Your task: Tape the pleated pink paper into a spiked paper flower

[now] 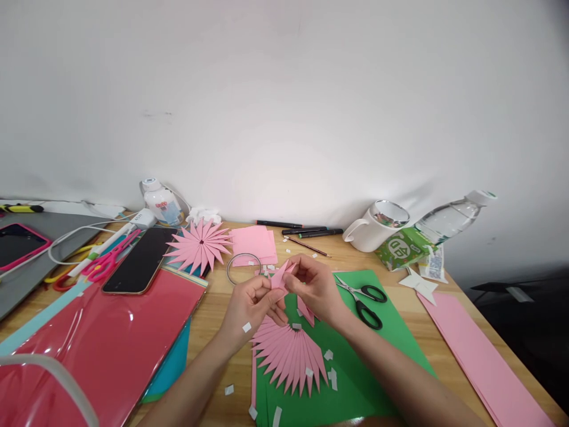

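Observation:
A small folded pink paper piece [279, 277] is held up between both hands near the middle of the view. My left hand [252, 302] pinches its lower left side, with a white scrap stuck near the wrist. On its right side, the fingers of my right hand [315, 286] are closed on it. Just below the hands, a fan of pointed pink folds [296, 359] lies on green paper [355, 367]. Another folded pink piece [306, 311] rests partly under my right hand. Black-handled scissors [367, 302] lie open to the right.
A finished pink paper star [201, 244], pink squares [255, 244] and a metal ring [243, 268] lie behind the hands. At the back right stand a white mug [371, 228] and a tilted bottle [451, 219]. A phone [140, 261] and red folder [120, 332] lie left.

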Action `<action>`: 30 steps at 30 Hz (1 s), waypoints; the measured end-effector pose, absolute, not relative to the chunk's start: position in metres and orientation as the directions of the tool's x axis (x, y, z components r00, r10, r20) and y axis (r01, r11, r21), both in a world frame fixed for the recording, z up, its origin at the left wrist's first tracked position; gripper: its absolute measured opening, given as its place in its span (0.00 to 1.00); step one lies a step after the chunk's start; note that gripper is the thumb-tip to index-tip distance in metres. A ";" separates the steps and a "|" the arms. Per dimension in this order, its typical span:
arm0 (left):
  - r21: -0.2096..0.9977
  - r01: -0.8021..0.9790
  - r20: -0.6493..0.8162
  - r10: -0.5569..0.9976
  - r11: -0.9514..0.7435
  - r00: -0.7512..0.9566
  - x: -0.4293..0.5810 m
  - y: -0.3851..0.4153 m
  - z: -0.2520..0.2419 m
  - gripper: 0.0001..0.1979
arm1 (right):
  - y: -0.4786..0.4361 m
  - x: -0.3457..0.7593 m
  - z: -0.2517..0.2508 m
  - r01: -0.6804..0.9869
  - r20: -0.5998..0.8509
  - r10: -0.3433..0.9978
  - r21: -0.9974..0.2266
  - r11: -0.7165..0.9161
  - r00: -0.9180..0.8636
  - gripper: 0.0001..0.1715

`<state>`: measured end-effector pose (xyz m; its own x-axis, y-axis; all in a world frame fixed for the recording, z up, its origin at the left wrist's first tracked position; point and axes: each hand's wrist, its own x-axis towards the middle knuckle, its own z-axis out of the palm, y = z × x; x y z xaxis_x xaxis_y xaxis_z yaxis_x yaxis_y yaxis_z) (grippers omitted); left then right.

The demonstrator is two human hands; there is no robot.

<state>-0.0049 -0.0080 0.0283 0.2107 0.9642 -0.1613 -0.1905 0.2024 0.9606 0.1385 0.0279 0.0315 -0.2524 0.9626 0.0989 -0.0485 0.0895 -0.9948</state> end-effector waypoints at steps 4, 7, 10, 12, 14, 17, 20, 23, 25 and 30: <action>0.950 -0.218 -0.170 0.956 0.223 0.238 -0.005 -0.008 0.029 0.19 | 0.031 0.141 0.033 -0.181 -0.027 0.937 -0.979 -0.096 -0.349 0.19; 0.945 -0.238 -0.168 0.956 0.226 0.240 -0.005 -0.008 0.028 0.19 | 0.033 0.145 0.037 -0.219 -0.016 0.923 -0.970 -0.108 -0.384 0.17; 0.947 -0.247 -0.147 0.962 0.204 0.229 -0.006 -0.008 0.028 0.19 | 0.032 0.146 0.041 -0.136 0.051 0.908 -0.991 -0.007 -0.417 0.16; 0.950 -0.243 -0.137 0.963 0.194 0.232 -0.007 -0.008 0.028 0.18 | 0.032 0.146 0.042 -0.126 0.081 0.904 -0.992 0.030 -0.420 0.15; 0.954 -0.232 -0.133 0.960 0.192 0.245 -0.008 -0.007 0.028 0.18 | 0.032 0.145 0.041 -0.142 0.110 0.906 -0.988 0.056 -0.410 0.11; 0.958 -0.219 -0.128 0.959 0.185 0.252 -0.008 -0.007 0.028 0.18 | 0.032 0.145 0.040 -0.162 0.137 0.903 -0.984 0.076 -0.408 0.09; 0.960 -0.225 -0.114 0.966 0.168 0.233 -0.008 -0.007 0.027 0.18 | 0.032 0.147 0.040 -0.172 0.140 0.881 -0.983 0.068 -0.452 0.12; 0.962 -0.223 -0.108 0.970 0.157 0.216 -0.008 -0.007 0.028 0.19 | 0.032 0.147 0.040 -0.169 0.143 0.878 -0.983 0.072 -0.457 0.12; 0.965 -0.213 -0.107 0.970 0.155 0.219 -0.007 -0.007 0.028 0.19 | 0.031 0.147 0.039 -0.160 0.150 0.891 -0.983 0.088 -0.428 0.10; 0.969 -0.189 -0.111 0.964 0.159 0.241 -0.006 -0.008 0.028 0.20 | 0.031 0.144 0.034 -0.134 0.184 0.912 -0.981 0.144 -0.367 0.08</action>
